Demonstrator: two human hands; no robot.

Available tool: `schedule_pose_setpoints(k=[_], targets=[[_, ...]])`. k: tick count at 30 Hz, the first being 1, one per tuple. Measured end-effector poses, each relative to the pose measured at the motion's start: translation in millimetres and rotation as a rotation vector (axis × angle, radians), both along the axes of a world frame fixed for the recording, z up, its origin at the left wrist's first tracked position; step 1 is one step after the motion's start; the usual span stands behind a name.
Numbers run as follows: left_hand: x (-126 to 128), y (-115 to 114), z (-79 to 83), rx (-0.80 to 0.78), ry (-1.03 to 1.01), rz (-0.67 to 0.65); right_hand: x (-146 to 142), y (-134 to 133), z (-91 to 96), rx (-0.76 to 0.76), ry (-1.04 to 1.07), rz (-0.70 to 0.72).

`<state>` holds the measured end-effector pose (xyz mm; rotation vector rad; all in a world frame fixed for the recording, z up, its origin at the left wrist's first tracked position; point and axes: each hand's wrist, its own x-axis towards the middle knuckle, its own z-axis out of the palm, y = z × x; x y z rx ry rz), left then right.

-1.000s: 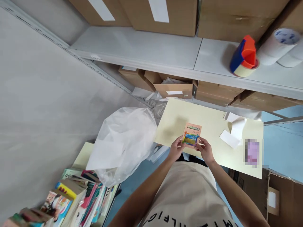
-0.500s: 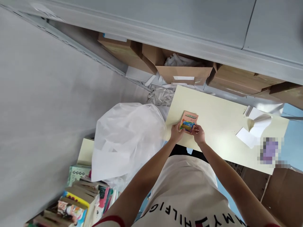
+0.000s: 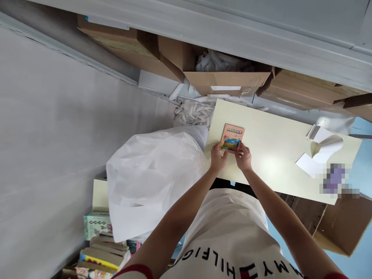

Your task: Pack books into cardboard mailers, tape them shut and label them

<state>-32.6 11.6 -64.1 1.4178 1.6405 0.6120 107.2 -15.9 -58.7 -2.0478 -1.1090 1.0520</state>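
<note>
pink covers one book (image 3: 233, 134), fingers (image 3: 215, 148) of one left hand (image 3: 217, 158) and one right hand (image 3: 244, 159) clamped on it.

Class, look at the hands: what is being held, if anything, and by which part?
The small pink book, by its lower corners: the left hand at the left one, the right hand at the right.

Booklet (image 3: 233, 133): lower edge part-hidden | purple item (image 3: 334, 178): pixelated | book pile (image 3: 101, 252): cropped
</note>
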Motion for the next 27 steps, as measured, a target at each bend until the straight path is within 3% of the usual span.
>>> schedule_pose_setpoints(k=[5,10,27], targets=[[-2.3,42.7,-12.4,0.064,0.011,-0.009,-1.1,49.4,-6.2,0.066,-0.038,0.084],[-6.8,67.3,-20.2,0.128,0.05,-0.035,-7.6,75.6,-12.5,0.073,-0.053,0.135],[-9.0,78.2,-29.9,0.134,0.055,-0.035,-5.4,87.1,-23.0,0.093,-0.142,0.25]])
